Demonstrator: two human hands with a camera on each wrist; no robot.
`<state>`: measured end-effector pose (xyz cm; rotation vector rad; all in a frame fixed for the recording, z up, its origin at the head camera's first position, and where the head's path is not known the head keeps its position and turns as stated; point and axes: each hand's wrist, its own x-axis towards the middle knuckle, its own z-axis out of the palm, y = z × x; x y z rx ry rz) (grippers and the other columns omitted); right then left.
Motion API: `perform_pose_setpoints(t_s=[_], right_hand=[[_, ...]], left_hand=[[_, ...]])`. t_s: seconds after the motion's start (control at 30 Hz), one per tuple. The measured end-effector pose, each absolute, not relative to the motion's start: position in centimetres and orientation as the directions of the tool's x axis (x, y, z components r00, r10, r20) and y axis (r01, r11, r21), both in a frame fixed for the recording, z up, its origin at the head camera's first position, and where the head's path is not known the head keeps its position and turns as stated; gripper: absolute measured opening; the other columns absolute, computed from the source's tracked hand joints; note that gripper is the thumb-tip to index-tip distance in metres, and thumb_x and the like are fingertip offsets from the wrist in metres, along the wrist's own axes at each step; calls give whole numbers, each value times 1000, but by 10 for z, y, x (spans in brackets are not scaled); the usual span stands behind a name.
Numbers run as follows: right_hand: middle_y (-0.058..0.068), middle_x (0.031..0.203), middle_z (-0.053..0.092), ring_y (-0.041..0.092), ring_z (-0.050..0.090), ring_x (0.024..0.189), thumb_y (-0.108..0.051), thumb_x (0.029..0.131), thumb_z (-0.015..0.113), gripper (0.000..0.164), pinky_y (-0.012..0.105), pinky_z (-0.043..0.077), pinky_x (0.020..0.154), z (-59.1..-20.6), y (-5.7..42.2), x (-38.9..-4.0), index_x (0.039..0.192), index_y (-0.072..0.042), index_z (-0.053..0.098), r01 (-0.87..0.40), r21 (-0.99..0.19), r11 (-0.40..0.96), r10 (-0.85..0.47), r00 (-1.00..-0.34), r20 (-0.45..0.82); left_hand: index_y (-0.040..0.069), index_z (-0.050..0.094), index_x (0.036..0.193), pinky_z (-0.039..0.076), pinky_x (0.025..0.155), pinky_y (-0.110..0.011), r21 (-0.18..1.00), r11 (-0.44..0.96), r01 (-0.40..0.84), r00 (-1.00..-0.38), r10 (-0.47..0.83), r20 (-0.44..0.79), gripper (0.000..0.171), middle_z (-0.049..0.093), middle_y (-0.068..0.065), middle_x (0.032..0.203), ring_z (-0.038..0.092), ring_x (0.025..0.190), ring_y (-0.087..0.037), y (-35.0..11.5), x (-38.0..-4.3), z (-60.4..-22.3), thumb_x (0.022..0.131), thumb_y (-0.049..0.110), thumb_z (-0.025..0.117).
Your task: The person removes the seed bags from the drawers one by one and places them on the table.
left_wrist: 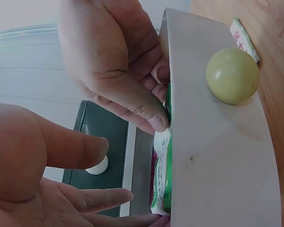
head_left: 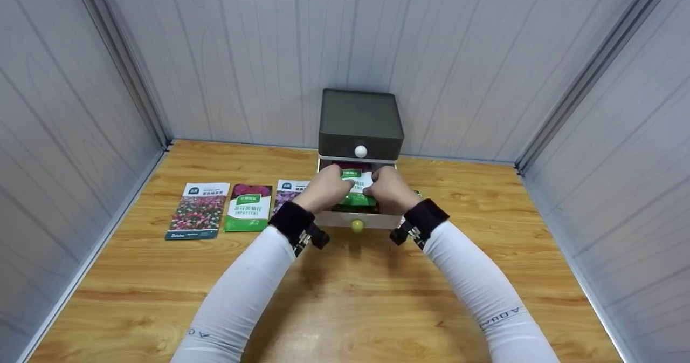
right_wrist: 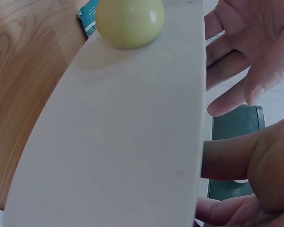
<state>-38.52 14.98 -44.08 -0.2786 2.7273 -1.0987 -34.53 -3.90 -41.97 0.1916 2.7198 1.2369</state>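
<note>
A green and white seed packet (head_left: 357, 197) lies in the pulled-out lower drawer (head_left: 339, 220) of a small two-drawer box (head_left: 361, 116). My left hand (head_left: 328, 188) reaches in from the left side. In the left wrist view its thumb and fingers are spread, fingertips right at the packet's end. From the right, my right hand (head_left: 389, 190) holds the packet's other end, thumb on its face and fingers bent behind. The drawer's pale front, with its yellow-green knob (left_wrist: 233, 75), hides the packet's lower part in the left wrist view.
On the table left of the box lie a pink-flower seed packet (head_left: 197, 212), another green and white packet (head_left: 248, 209) and a purple-flower packet (head_left: 285, 190) partly behind my left hand. The shut upper drawer has a white knob (head_left: 360, 151). Pale panel walls (head_left: 259, 61) surround the table.
</note>
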Motion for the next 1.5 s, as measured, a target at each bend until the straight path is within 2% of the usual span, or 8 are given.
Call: perform_pose_setpoints(t_s=[0.13,0.23,0.33,0.53,0.7,1.03,1.3,1.5], right_hand=[[-5,65,41,14,43,61,-2,98,77,30,27,34,57,-440,153,-385,74,-6,59,-95,-706,702,-240,-965,-109],[-6,64,44,12,43,60,-4,98,77,23,26,34,55,-439,155,-385,79,-2,65,-91,-711,697,-237,-965,-109],[-7,62,42,11,41,58,-6,98,79,24,25,32,54,-437,157,-384,78,-1,67,-95,-703,704,-230,-968,-100],[-7,62,45,10,43,55,-5,96,78,20,24,34,50,-435,162,-382,79,-1,70,-85,-720,688,-220,-971,-96],[-6,60,48,7,41,48,-3,96,75,12,22,32,45,-432,167,-379,86,4,74,-59,-762,645,-222,-969,-112],[-1,68,54,6,41,50,-3,98,75,7,21,34,45,-429,174,-375,99,4,74,-19,-804,595,-209,-969,-132],[14,100,70,7,53,59,-4,99,76,44,20,42,48,-427,184,-368,138,15,67,-13,-819,573,-206,-970,-129],[9,90,69,9,57,62,-3,100,76,47,20,45,49,-429,188,-363,141,16,64,1,-857,515,-213,-969,-128]], left_hand=[[0,69,105,46,60,-30,757,651,48,-981,172,-85,24,62,-6,89,57,69,-18,-41,-347,-420,112,22,62],[10,59,81,41,54,-28,765,642,46,-980,176,-89,32,50,2,72,50,59,-14,-43,-349,-420,111,20,63],[14,54,73,38,52,-27,766,640,58,-980,185,-80,38,45,5,66,47,56,-12,-45,-349,-421,109,19,65],[-2,75,100,52,71,-33,730,674,113,-981,194,-27,15,71,-9,96,63,80,-22,-47,-347,-421,103,12,69],[-8,74,131,59,95,-45,731,672,118,-983,182,-8,40,74,-21,127,69,109,-34,-50,-345,-420,91,-1,69],[-8,76,130,61,92,-44,751,647,134,-987,152,46,41,76,-21,126,71,107,-35,-48,-343,-423,89,-6,71],[-8,76,131,61,94,-42,787,608,103,-990,139,21,40,76,-21,127,70,112,-33,-46,-340,-426,92,-1,80],[-9,75,130,62,95,-43,806,577,132,-987,150,54,40,77,-22,122,72,108,-33,-45,-335,-431,92,-3,80]])
